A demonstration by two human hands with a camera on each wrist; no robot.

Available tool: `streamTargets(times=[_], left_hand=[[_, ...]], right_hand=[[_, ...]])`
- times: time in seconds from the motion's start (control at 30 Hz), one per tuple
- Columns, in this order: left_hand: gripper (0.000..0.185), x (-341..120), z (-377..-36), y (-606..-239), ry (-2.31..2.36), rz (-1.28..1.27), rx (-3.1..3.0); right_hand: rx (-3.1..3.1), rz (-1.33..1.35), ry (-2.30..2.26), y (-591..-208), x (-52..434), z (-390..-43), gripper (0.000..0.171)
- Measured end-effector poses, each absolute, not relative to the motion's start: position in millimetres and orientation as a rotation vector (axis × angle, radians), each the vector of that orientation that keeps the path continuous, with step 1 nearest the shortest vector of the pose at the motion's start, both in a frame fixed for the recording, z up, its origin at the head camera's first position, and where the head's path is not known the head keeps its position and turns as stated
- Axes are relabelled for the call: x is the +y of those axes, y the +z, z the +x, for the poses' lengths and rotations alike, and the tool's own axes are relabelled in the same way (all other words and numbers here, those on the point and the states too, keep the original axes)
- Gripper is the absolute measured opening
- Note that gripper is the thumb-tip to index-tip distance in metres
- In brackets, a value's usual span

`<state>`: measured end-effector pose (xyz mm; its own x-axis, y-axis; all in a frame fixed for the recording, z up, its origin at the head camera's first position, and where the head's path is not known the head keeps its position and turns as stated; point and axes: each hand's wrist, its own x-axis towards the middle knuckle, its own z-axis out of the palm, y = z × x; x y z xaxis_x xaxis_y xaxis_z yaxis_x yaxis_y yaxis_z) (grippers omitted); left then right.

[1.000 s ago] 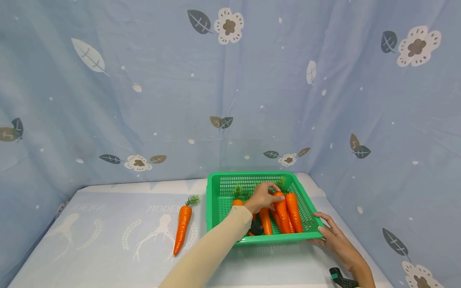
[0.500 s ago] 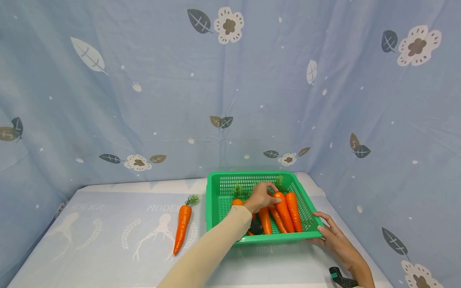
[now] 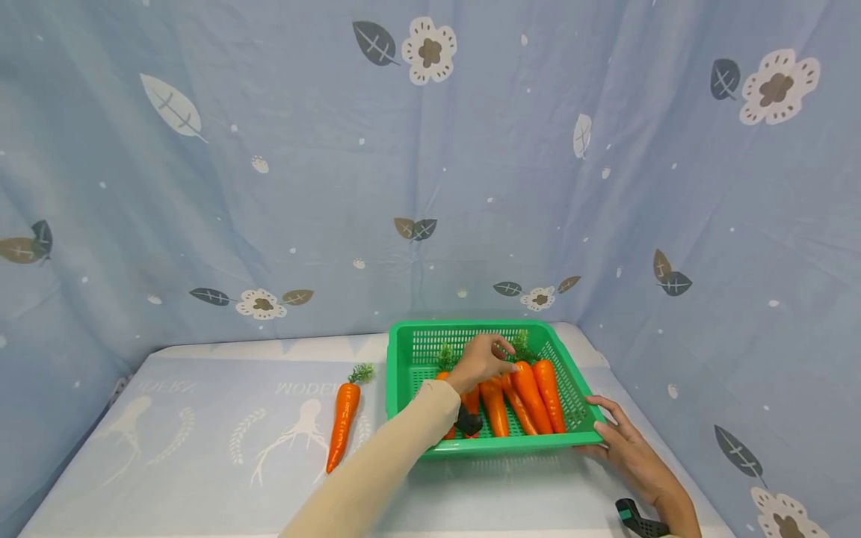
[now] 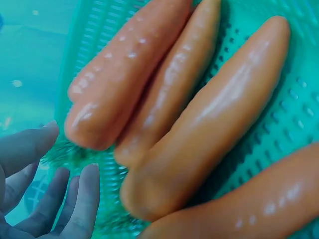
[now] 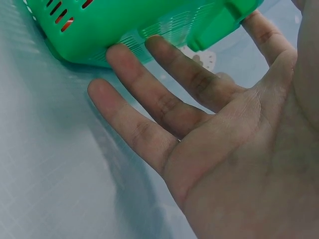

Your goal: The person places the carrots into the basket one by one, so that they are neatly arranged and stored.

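Note:
A green plastic basket (image 3: pixel 471 326) holds several orange carrots (image 3: pixel 531 397) with leafy green tops, lying side by side. My left hand (image 3: pixel 480 364) hovers over their thick ends, thumb and fingers parted. In the left wrist view, that hand (image 4: pixel 82 204) has nothing between its fingers, and the nearest carrots (image 4: pixel 209 124) lie apart from it. At the basket's near right corner, my right hand (image 3: pixel 632 452) holds the rim between thumb and fingers. Seen from the right wrist, several fingers of this hand (image 5: pixel 229 134) stretch loosely beneath the basket's green wall (image 5: pixel 94 30).
One more carrot (image 3: pixel 344 426) lies on the patterned white tablecloth (image 3: pixel 222 478), left of the basket. Blue floral curtains (image 3: pixel 323 187) hang behind and on the right side. A dark device (image 3: pixel 639 521) sits at my right wrist.
My left hand has let go of a carrot, which now lies beside the rightmost one in the basket. The hand has drawn slightly left and up. The right hand stays at the corner.

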<state>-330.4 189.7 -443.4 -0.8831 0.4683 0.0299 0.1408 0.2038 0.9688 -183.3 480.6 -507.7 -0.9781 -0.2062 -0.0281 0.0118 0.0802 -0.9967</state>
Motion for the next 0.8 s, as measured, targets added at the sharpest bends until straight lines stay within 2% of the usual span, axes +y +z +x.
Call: streamTargets(times=[0.23, 0.43, 0.8], left_hand=[[0.027, 154.4, -334.6, -420.3, 1.724, 0.703, 2.077], [0.021, 109.0, -337.7, -407.9, 1.709, 0.767, 2.132], [0.017, 10.9, -344.3, -415.9, 1.703, 0.745, 2.254]], right_hand=[[2.157, -0.209, -2.030, -506.6, 479.3, -183.4, 0.049], [2.157, -0.213, -2.023, -506.4, 478.3, -183.7, 0.049], [2.146, -0.230, -2.015, -505.9, 478.7, -183.2, 0.048]])
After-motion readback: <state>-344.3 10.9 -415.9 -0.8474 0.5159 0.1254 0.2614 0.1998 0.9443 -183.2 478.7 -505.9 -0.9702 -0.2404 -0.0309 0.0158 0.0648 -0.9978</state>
